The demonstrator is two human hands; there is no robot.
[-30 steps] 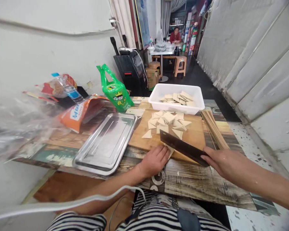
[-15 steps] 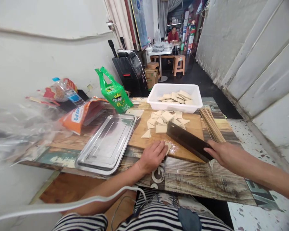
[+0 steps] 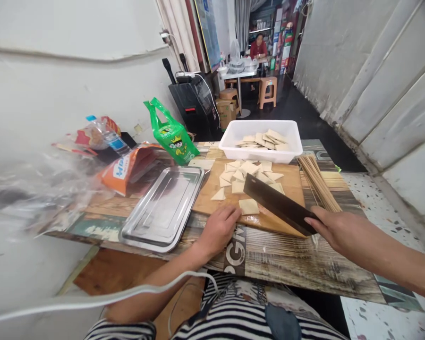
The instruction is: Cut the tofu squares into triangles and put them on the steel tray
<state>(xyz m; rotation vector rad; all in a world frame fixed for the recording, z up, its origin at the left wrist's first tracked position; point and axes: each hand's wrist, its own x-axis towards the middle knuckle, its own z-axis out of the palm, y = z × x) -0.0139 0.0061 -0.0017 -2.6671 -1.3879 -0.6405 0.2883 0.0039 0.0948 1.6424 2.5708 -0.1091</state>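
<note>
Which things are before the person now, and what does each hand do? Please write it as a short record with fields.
Left hand: at the board's near edge, fingers beside a pale square piece; contact unclear
Right hand: grips the dark cleaver, its blade over the board
Cutting board: bears a pile of pale pieces, several triangular
White container: beyond the board, holding similar pieces
Metal tray: left of the board
Thin sticks: bundled, right of the board

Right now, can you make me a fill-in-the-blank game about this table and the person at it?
The person's ____ hand holds the cleaver.
The bag with the cartoon figure is coloured ____.
In this picture, the metal tray lies to the ____ of the cutting board.
The sleeve has dark and white ____.

Missing words: right; green; left; stripes.
</note>
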